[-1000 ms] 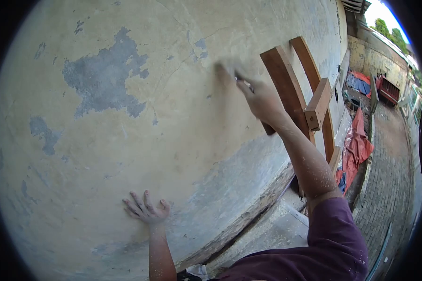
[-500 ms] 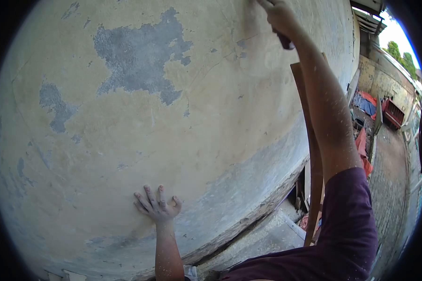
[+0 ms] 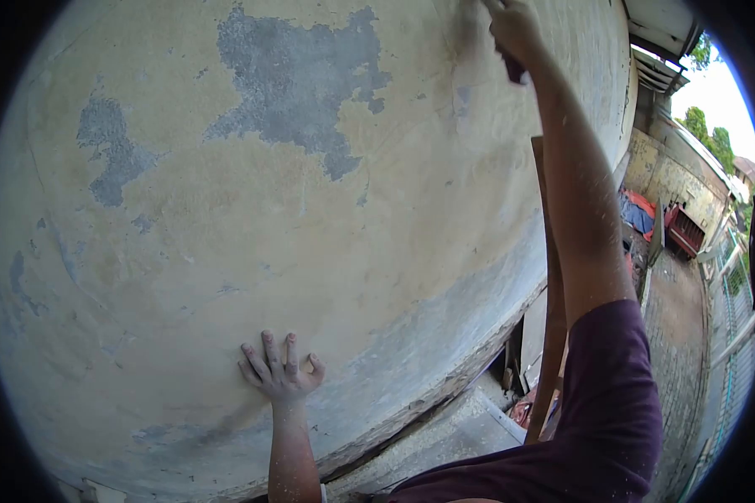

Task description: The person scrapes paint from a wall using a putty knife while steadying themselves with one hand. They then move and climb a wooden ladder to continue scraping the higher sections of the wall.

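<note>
The right hand [image 3: 516, 29] grips a dark tool handle [image 3: 512, 69] high on the patchy wall [image 3: 226, 251]; the left hand [image 3: 281, 375] presses flat, fingers spread. The raised arm partly hides a wooden frame [image 3: 550, 335].

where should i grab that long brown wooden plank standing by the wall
Grip the long brown wooden plank at mid-height, across its narrow edges, from the open paved side on the right. It stands nearly upright close to the peeling cream plastered wall, so the wall side looks blocked. The right hand is shut on a dark-handled tool; the left hand, flat on the wall, seems freer.
</note>
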### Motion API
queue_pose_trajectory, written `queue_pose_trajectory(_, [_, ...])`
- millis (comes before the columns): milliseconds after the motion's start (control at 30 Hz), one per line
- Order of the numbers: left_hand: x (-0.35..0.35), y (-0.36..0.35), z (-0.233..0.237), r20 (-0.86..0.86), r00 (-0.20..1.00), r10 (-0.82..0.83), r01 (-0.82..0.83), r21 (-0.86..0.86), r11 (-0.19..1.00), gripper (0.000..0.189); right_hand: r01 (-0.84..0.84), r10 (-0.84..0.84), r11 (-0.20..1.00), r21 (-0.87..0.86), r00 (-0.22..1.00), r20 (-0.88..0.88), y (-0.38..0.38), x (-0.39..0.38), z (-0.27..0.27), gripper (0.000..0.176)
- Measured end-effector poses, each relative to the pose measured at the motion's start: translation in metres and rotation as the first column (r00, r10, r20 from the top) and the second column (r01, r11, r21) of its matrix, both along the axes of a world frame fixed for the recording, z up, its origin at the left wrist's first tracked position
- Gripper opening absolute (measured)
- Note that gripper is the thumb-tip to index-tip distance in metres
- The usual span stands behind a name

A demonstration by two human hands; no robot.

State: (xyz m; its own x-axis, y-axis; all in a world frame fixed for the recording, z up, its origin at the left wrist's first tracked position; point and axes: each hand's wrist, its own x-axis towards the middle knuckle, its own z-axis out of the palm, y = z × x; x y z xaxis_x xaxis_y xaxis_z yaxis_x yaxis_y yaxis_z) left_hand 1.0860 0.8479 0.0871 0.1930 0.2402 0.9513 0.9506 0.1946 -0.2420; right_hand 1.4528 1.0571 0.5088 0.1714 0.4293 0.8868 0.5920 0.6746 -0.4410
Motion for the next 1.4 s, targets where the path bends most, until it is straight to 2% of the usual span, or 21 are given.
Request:
queue_pose_trajectory(67, [0.0, 0.006, 0.002, 0.012, 1.0, -0.003, 0.003, 0.003, 1.0, 0.056, -0.058, 0.061, 0.977, -0.206, 0.998, 0.01, -0.07, -0.01, 0.029, 0.047])
queue_pose_trajectory(133, [0.001, 0.002, 0.003, 0.012, 1.0, -0.024, 0.024, 0.008, 1.0, 0.056, -0.035, 0.039, 0.999, -0.036, 0.992, 0.12, -0.029, 0.011, -0.004, 0.04])
queue_pose_trajectory(233, [-0.001, 0.001, 0.001, 0.033, 0.998, -0.057, 0.057, -0.01, 0.998, 0.057, 0.163, -0.104, 0.897, -0.412, 0.981, 0.163, -0.066, 0.0, -0.162, 0.041])
queue_pose_trajectory(300, [0.001, -0.003, 0.001, 0.048, 0.998, -0.045, 0.046, -0.016, 0.999, 0.057, -0.105, 0.148, 0.951, -0.292, 0.98, 0.131, -0.076, 0.0, -0.29, 0.042])
queue_pose_trajectory(400, [0.003, -0.001, 0.005, 0.043, 0.998, -0.047, 0.048, -0.027, 0.998, 0.057, -0.213, 0.19, 0.881, -0.422, 0.977, -0.098, -0.089, -0.022, -0.29, 0.042])
queue_pose_trajectory(467, [0.001, -0.003, 0.004, 0.042, 0.998, -0.055, 0.056, -0.027, 0.998, 0.057, -0.159, 0.142, 0.965, -0.208, 0.985, -0.093, -0.054, -0.028, -0.193, 0.044])
queue_pose_trajectory(500, [0.001, -0.001, 0.004, 0.039, 0.998, -0.054, 0.054, -0.014, 0.998, 0.057, 0.051, -0.035, 0.994, -0.096, 0.986, 0.165, -0.018, -0.01, -0.128, 0.048])
queue_pose_trajectory(533, [0.001, 0.0, 0.002, 0.038, 0.998, -0.052, 0.052, -0.003, 0.999, 0.057, -0.042, 0.041, 0.999, 0.035, 0.999, 0.029, -0.024, -0.025, -0.055, 0.05])
queue_pose_trajectory(600, [-0.001, 0.0, -0.001, 0.036, 0.999, -0.032, 0.032, 0.002, 0.999, 0.057, -0.066, 0.067, 0.998, -0.013, 0.997, 0.029, -0.032, -0.015, 0.048, 0.046])
queue_pose_trajectory(633, [-0.001, 0.001, -0.001, 0.029, 0.999, -0.028, 0.028, -0.008, 1.0, 0.056, -0.026, 0.031, 0.981, -0.195, 0.999, 0.022, -0.097, -0.039, 0.043, 0.049])
queue_pose_trajectory(700, [0.0, -0.002, 0.001, 0.037, 0.998, -0.058, 0.059, -0.02, 0.998, 0.056, -0.036, 0.04, 0.994, -0.099, 0.998, 0.042, -0.039, -0.004, -0.01, 0.046])
queue_pose_trajectory(767, [0.001, -0.003, 0.003, 0.053, 0.996, -0.076, 0.077, -0.012, 0.997, 0.055, -0.047, 0.042, 0.933, -0.356, 0.999, -0.023, -0.06, -0.009, -0.131, 0.043])
queue_pose_trajectory(867, [0.003, -0.002, 0.007, 0.055, 0.994, -0.09, 0.091, -0.015, 0.996, 0.055, -0.039, 0.074, 0.991, -0.128, 0.955, 0.288, -0.095, -0.031, -0.326, 0.044])
queue_pose_trajectory(900, [0.004, -0.001, 0.008, 0.061, 0.994, -0.093, 0.094, -0.016, 0.995, 0.055, -0.084, 0.132, 0.936, -0.342, 0.984, 0.119, -0.115, -0.049, -0.317, 0.044])
queue_pose_trajectory(967, [-0.001, -0.008, 0.003, 0.041, 0.995, -0.095, 0.097, -0.055, 0.994, 0.055, -0.068, 0.095, 0.895, -0.44, 0.995, 0.039, -0.105, -0.058, -0.249, 0.044])
queue_pose_trajectory(1100, [-0.001, -0.002, -0.002, 0.042, 0.995, -0.092, 0.093, -0.039, 0.995, 0.054, -0.148, 0.141, 0.982, 0.115, 0.988, 0.062, -0.049, -0.066, -0.002, 0.044])
queue_pose_trajectory(1167, [-0.004, 0.0, 0.0, 0.036, 0.996, -0.079, 0.081, -0.054, 0.995, 0.054, -0.094, 0.097, 0.992, -0.09, 0.995, 0.036, -0.08, -0.071, 0.054, 0.049])
queue_pose_trajectory(1233, [-0.005, -0.006, 0.0, 0.047, 0.992, -0.119, 0.122, -0.079, 0.989, 0.053, -0.051, 0.053, 0.998, -0.022, 0.995, 0.088, -0.045, -0.054, 0.023, 0.046])
queue_pose_trajectory(1267, [-0.004, -0.011, 0.001, 0.05, 0.99, -0.131, 0.135, -0.091, 0.987, 0.053, -0.103, 0.1, 0.994, 0.031, 0.993, 0.068, -0.056, -0.054, -0.03, 0.046])
queue_pose_trajectory(1333, [-0.013, -0.021, 0.012, 0.069, 0.969, -0.236, 0.243, -0.144, 0.959, 0.053, 0.0, 0.009, 0.937, -0.35, 1.0, 0.024, -0.075, -0.038, -0.146, 0.044])
queue_pose_trajectory(1400, [-0.024, -0.029, 0.037, 0.062, 0.972, -0.225, 0.227, -0.038, 0.973, 0.054, -0.061, 0.087, 0.966, -0.253, 0.992, 0.093, -0.081, -0.021, -0.292, 0.044])
